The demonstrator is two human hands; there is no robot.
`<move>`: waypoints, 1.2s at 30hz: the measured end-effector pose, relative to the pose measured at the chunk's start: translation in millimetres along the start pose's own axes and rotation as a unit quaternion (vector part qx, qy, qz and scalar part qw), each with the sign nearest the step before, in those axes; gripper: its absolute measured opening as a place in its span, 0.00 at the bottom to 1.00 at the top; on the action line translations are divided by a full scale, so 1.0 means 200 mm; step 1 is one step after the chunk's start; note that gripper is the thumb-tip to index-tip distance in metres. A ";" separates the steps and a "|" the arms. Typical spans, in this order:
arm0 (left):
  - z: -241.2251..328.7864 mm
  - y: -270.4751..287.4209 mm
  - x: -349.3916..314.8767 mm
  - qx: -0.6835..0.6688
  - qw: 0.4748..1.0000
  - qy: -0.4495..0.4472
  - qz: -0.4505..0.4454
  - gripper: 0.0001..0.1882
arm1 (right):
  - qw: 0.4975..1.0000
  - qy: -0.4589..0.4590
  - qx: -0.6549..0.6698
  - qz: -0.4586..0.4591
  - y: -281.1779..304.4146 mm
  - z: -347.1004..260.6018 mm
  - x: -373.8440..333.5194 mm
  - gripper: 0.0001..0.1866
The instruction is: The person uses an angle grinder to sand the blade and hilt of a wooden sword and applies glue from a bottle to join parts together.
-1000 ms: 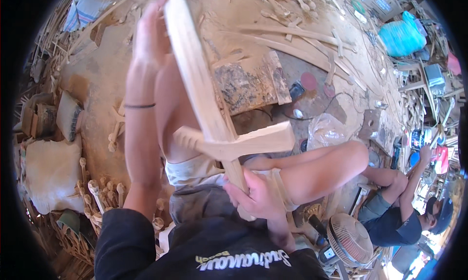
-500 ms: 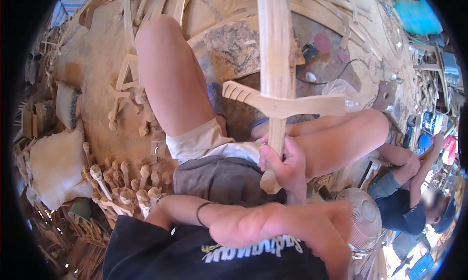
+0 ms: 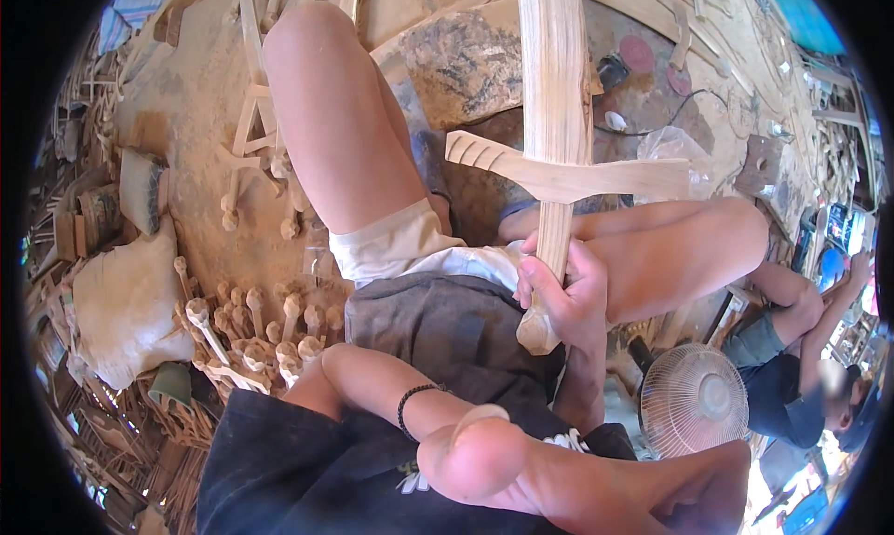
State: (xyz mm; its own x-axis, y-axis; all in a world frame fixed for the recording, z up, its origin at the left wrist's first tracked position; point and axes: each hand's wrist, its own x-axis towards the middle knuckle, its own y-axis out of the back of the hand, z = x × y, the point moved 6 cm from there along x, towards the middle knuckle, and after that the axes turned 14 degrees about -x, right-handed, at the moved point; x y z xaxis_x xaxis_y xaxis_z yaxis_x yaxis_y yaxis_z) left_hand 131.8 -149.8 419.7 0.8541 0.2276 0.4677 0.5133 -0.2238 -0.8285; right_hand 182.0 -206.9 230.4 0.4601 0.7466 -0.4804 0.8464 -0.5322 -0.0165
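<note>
The right hand [image 3: 575, 284] is closed around the grip of a pale, unpainted wooden sword with a notched crossguard [image 3: 556, 116]. The sword stands right of the centre, its blade running toward 1 o'clock and out of the view. The left hand [image 3: 596, 484] is at 5 o'clock, close to the camera, in front of the black cloth shirt [image 3: 261, 470]; I cannot tell whether it is open or closed.

The bare left leg [image 3: 326, 125] covers a part of the dusty ground at 11 o'clock. Just beside it, at 10 o'clock, lie pale angular wooden pieces [image 3: 250, 130]. A worn, sand-coated slab [image 3: 466, 65] is at 12 o'clock. At 4 o'clock there is a round whitish fan with a wire cage [image 3: 694, 400], near the right arm, and beyond it sits another person [image 3: 782, 395] in dark clothes. Many knob-ended carved wooden sticks [image 3: 251, 325] are crowded together at 8 o'clock.

As for containers, a crumpled clear plastic bag [image 3: 669, 147] lies at 2 o'clock, partly hidden behind the crossguard. A pale, dusty, cushion-shaped sack [image 3: 126, 302] rests near 9 o'clock; its inside is not visible.
</note>
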 end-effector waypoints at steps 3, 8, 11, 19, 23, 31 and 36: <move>0.00 0.02 0.01 -0.004 0.999 -0.001 0.040 0.52 | 1.000 -0.001 -0.007 -0.010 0.00 0.00 0.01 0.06; 0.10 0.12 0.04 -0.045 0.987 -0.040 0.150 0.53 | 0.999 -0.003 -0.026 -0.020 -0.01 0.01 0.01 0.06; 0.14 0.15 0.04 -0.062 0.980 -0.061 0.178 0.54 | 0.999 0.004 -0.036 -0.025 -0.02 0.00 0.01 0.06; 0.17 0.13 -0.02 -0.108 0.973 -0.089 0.186 0.56 | 0.999 -0.015 -0.046 -0.023 -0.05 -0.01 0.00 0.07; 0.16 0.12 -0.05 -0.132 0.968 -0.095 0.191 0.58 | 0.998 -0.019 -0.051 -0.033 -0.05 0.00 -0.01 0.09; 0.21 0.18 -0.14 -0.200 0.944 -0.109 0.237 0.61 | 0.998 0.010 -0.055 0.028 -0.13 -0.08 -0.08 0.10; 0.24 0.23 -0.17 -0.176 0.947 -0.117 0.244 0.56 | 0.987 -0.012 -0.073 0.144 -0.15 -0.07 -0.05 0.11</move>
State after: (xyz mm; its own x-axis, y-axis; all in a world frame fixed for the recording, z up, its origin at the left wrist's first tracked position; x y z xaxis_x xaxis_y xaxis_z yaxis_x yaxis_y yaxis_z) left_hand 122.1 -122.1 351.5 0.9760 0.2099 -0.0584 0.0945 -0.6493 -0.7546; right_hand 155.3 -193.0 247.8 0.6821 0.5620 -0.4678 0.7118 -0.6568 0.2488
